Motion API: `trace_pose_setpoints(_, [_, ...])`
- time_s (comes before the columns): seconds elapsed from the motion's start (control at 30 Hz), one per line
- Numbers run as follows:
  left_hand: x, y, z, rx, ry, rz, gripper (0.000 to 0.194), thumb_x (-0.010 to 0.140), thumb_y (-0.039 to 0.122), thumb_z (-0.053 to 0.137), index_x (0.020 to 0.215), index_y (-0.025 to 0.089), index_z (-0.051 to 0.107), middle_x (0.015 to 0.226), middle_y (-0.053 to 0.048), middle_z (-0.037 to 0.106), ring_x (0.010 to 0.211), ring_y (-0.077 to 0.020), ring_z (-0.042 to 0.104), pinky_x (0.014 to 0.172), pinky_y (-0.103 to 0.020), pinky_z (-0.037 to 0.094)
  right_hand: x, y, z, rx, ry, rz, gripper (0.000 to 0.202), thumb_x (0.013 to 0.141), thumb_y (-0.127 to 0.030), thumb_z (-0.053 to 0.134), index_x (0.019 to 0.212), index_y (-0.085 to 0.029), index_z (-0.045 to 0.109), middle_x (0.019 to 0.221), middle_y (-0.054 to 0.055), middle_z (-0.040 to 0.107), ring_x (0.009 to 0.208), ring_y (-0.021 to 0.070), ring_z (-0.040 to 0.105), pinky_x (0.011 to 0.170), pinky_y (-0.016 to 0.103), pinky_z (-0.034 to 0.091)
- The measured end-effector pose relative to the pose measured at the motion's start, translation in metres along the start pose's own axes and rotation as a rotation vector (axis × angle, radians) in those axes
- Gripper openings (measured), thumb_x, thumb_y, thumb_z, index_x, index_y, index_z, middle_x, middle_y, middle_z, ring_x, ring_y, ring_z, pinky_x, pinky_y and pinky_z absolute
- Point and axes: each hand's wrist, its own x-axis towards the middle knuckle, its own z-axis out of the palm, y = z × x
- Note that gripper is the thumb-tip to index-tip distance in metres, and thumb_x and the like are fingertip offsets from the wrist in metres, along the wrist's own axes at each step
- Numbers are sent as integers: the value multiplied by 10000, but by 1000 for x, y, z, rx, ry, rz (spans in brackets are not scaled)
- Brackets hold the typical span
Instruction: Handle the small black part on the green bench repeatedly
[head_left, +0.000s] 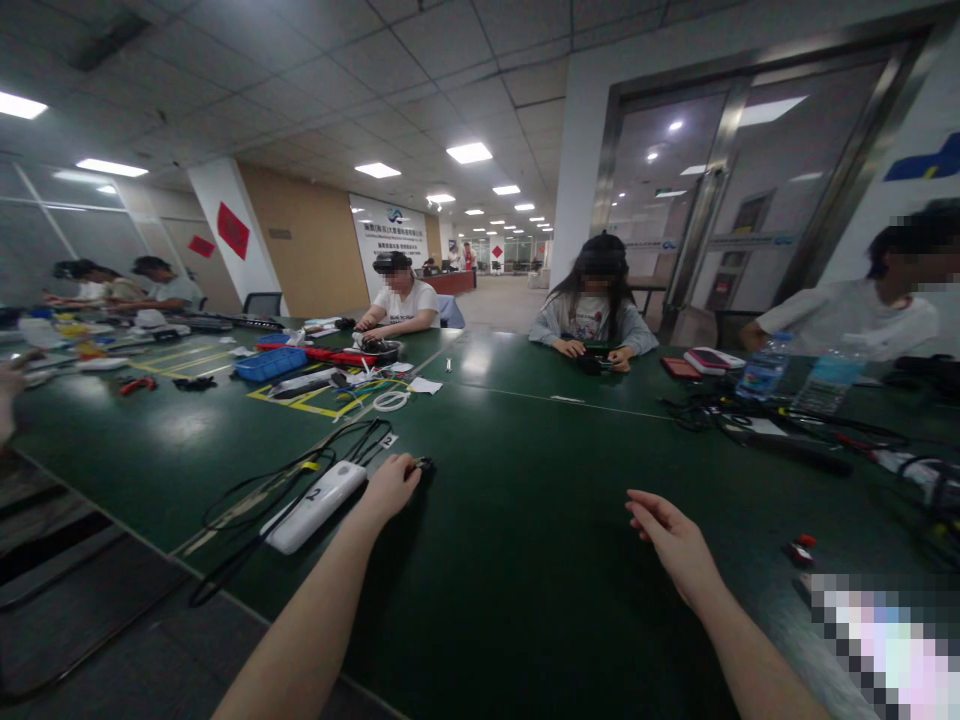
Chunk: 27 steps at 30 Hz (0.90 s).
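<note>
My left hand (391, 487) is closed at the fingertips on a small dark object (426, 466) at the table surface. The fingers cover part of it, and its kind does not show. Just left of this hand lies a white power strip (319, 508) marked "2", with a black cable (247, 490) looped beside it. My right hand (667, 535) hovers over the green table (517, 560), fingers loosely bent and slightly apart, with nothing visible in them. To its right sits a small red and black item (801, 547).
Across the table people sit handling things. A blue basket (270, 364), cables and a white coil (391, 401) lie at the far left. Water bottles (765, 368) and black cables (705, 412) lie at the right. A pixelated bright panel (892, 640) fills the near right corner.
</note>
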Motion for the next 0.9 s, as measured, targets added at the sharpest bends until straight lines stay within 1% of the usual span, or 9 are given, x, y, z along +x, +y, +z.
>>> trace_pose_setpoints(0.13, [-1, 2, -3, 18, -16, 2, 142, 814, 289, 441, 757, 180, 512, 801, -33, 516, 738, -154, 515, 680, -250, 377, -2, -2, 1, 12, 0, -4, 417, 712, -414, 547, 1075, -209, 551, 1021, 70, 602, 885, 248, 555, 729, 378, 470])
trace_pose_setpoints(0.37, [-3, 13, -6, 76, -47, -6, 111, 816, 228, 420, 772, 170, 504, 867, -52, 509, 749, -159, 520, 674, -260, 382, -3, -4, 2, 22, 18, -7, 414, 693, -414, 567, 1056, -217, 571, 1010, 67, 612, 884, 252, 560, 717, 376, 477])
trace_pose_setpoints(0.5, [-4, 14, -4, 103, -59, 1, 112, 826, 210, 403, 814, 159, 502, 915, -66, 501, 782, -160, 526, 698, -262, 388, -1, -1, 0, 9, 19, -4, 423, 690, -422, 571, 1062, -219, 574, 1018, 63, 614, 889, 252, 564, 717, 371, 480])
trace_pose_setpoints(0.67, [-2, 11, 1, 114, -73, 18, 115, 815, 166, 407, 870, 155, 508, 955, -82, 499, 837, -186, 528, 733, -284, 390, -2, -3, -1, 2, 21, 7, 424, 687, -421, 576, 1061, -222, 577, 1006, 58, 623, 880, 246, 572, 711, 365, 486])
trace_pose_setpoints(0.9, [0, 12, -2, 73, -64, -15, 158, 826, 223, 385, 835, 151, 526, 894, -85, 514, 801, -188, 532, 718, -287, 387, -6, -9, 1, 28, 38, -1, 425, 653, -429, 599, 1021, -218, 600, 980, 64, 635, 858, 253, 578, 688, 367, 490])
